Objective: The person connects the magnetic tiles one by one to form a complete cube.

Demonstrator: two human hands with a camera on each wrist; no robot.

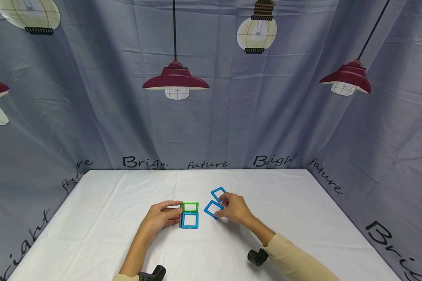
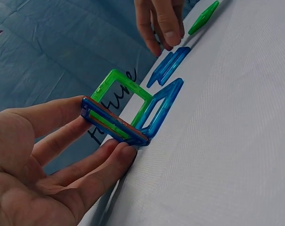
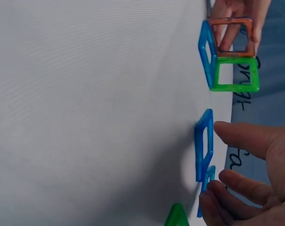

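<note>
Left hand (image 1: 160,217) w/ thumb and fingers (image 2: 93,169) pinched on an upright orange tile (image 3: 234,35), joined to a green tile (image 1: 190,206) and a flat blue tile (image 1: 190,221) (mid-table). Right hand (image 1: 235,208), fingers loosely spread, touches a loose blue square (image 1: 213,209); another blue square (image 1: 218,193) just beyond, on the white cloth (image 1: 102,218).

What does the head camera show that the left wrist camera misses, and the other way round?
Only the head view shows the lamp-print curtain, the whole white table and both forearms. Only the left wrist view shows the left hand's fingers close up, gripping an upright orange-and-blue tile. Both show the green square tile, the flat blue tile and the right hand.
</note>
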